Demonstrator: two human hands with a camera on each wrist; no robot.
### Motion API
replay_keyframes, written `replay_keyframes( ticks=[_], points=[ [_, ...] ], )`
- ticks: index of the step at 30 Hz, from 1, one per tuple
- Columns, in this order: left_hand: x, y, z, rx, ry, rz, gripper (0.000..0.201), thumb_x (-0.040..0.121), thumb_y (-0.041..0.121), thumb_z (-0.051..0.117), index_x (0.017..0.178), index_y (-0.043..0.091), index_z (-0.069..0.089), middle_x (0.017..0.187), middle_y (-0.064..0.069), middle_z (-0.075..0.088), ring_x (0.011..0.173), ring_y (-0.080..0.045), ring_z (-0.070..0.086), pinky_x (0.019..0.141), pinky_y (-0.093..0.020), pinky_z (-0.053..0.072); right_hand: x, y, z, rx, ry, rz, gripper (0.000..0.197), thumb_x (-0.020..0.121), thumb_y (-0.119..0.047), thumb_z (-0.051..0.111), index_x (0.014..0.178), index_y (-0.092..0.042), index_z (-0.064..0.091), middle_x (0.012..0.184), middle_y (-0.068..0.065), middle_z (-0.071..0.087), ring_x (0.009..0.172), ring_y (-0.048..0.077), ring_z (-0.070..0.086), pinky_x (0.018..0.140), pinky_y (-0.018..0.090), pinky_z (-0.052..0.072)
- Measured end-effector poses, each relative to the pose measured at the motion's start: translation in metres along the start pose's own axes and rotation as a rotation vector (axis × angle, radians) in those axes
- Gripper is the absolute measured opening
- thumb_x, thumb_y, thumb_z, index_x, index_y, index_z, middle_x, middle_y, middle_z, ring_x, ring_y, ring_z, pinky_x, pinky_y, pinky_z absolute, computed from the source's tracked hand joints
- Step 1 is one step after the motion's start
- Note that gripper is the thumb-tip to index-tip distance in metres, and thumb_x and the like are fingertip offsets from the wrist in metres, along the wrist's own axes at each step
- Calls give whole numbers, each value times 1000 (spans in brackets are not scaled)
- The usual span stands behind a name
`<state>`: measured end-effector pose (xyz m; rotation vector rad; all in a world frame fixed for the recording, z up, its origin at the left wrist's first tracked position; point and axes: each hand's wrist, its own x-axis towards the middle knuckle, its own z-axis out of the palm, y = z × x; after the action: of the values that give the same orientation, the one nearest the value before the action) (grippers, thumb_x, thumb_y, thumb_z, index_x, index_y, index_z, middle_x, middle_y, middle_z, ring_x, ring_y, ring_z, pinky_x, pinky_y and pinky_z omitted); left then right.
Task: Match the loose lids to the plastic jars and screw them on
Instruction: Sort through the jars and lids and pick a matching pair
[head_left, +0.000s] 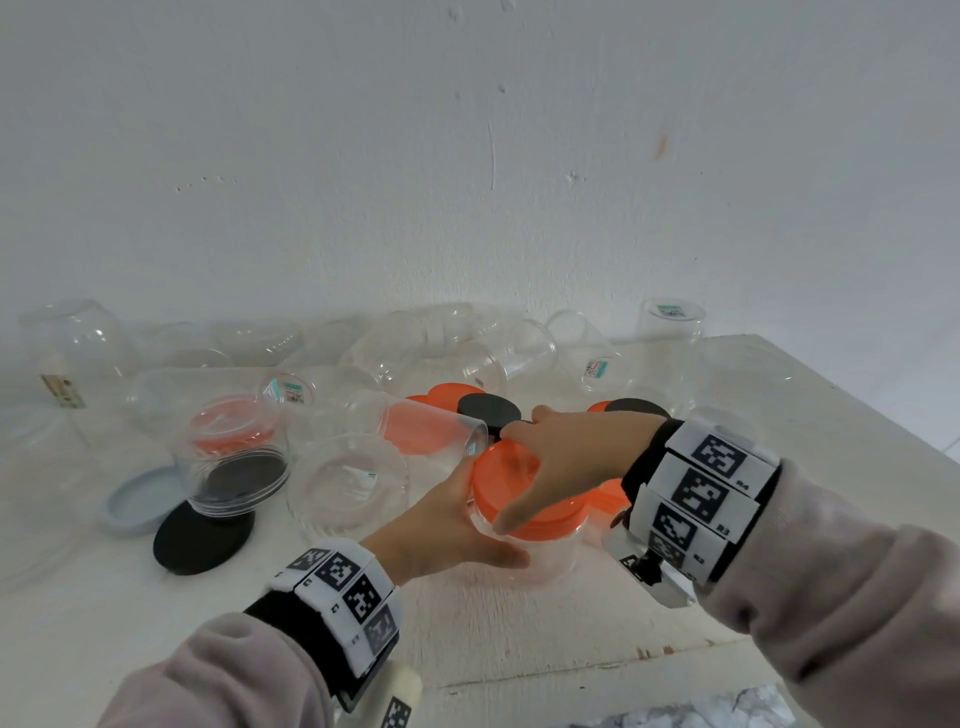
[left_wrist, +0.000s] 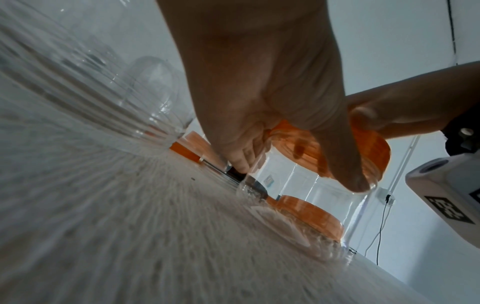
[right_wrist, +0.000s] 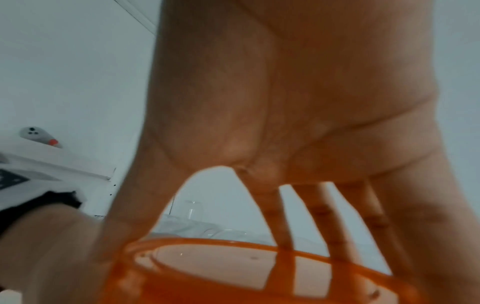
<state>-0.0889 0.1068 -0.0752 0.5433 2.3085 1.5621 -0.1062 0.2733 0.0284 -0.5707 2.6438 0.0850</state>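
Note:
A clear plastic jar (head_left: 545, 553) stands upright on the white table, topped by an orange lid (head_left: 511, 486). My left hand (head_left: 457, 525) wraps round the jar's wall from the left. My right hand (head_left: 561, 457) reaches over from the right, thumb and fingers curled round the lid's rim. In the left wrist view the jar (left_wrist: 311, 197) and lid (left_wrist: 371, 152) sit under my left thumb. From the right wrist, the lid (right_wrist: 233, 267) lies under my spread fingers (right_wrist: 322, 216).
Several clear jars lie on their sides at the back (head_left: 467, 353). One jar (head_left: 234, 457) holding an orange lid sits on a black lid (head_left: 202, 538), beside a pale blue lid (head_left: 137, 501). More orange (head_left: 452, 392) and black lids (head_left: 488, 408) lie behind my hands. The table edge (head_left: 857, 410) runs at right.

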Motion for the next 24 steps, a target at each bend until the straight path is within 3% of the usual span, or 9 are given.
replay_keyframes(
  ticks=[3,7,10,12,16,18,20,22,24],
  points=[
    [-1,1,0,-8,-2,-1,105,67,11,88,118,66,15,122,42,45,113,25,42,94,-6,39,-1,-3,1,-12,23,39,105,63,-87,56,143,-26,29,114,-3,34,94,18,41,64,26,33],
    [-1,1,1,-13,15,-26,112,67,12,88,133,53,7,126,31,44,111,23,44,87,-2,39,-4,-3,-6,15,-51,-41,103,65,-71,71,146,-48,11,136,-5,31,109,20,42,81,33,36],
    [-1,0,1,4,19,-29,117,66,13,88,135,51,0,126,33,40,112,23,41,89,-3,38,-4,-5,-7,10,-52,-80,96,68,-63,74,143,-55,14,131,-8,31,119,22,42,85,36,39],
    [-1,1,1,14,18,-27,120,67,15,88,139,51,-1,127,33,39,113,22,41,89,-3,38,-2,-6,-4,24,-21,-53,93,68,-70,69,144,-50,20,130,-5,33,110,20,45,85,35,43],
    [-1,2,1,20,5,18,103,68,12,87,119,64,13,120,39,40,102,33,41,79,3,37,-3,-9,-2,18,47,32,93,68,-83,55,140,-28,35,117,-2,39,71,8,45,55,22,34],
    [-1,2,1,7,-1,26,102,69,10,86,119,63,15,123,35,42,103,32,42,79,3,38,-4,-7,-6,18,21,30,94,68,-81,59,142,-30,32,122,-4,39,83,14,48,63,25,36],
    [-1,2,1,4,1,23,100,68,12,87,120,61,16,126,29,43,103,30,44,78,3,39,-6,-6,-10,40,-33,-23,93,69,-71,69,145,-44,22,131,-8,34,105,18,45,77,31,38],
    [-1,1,1,8,6,23,97,68,14,87,120,59,18,127,27,43,103,29,44,79,3,39,-7,-7,-13,53,-58,-73,91,70,-61,73,143,-53,19,137,-11,31,119,18,42,83,33,37],
    [0,0,1,12,6,29,99,68,15,87,119,61,16,127,29,41,104,30,43,79,3,38,-5,-7,-12,51,-48,-83,85,71,-62,72,142,-54,24,137,-10,32,120,18,41,83,33,37]
  ],
)
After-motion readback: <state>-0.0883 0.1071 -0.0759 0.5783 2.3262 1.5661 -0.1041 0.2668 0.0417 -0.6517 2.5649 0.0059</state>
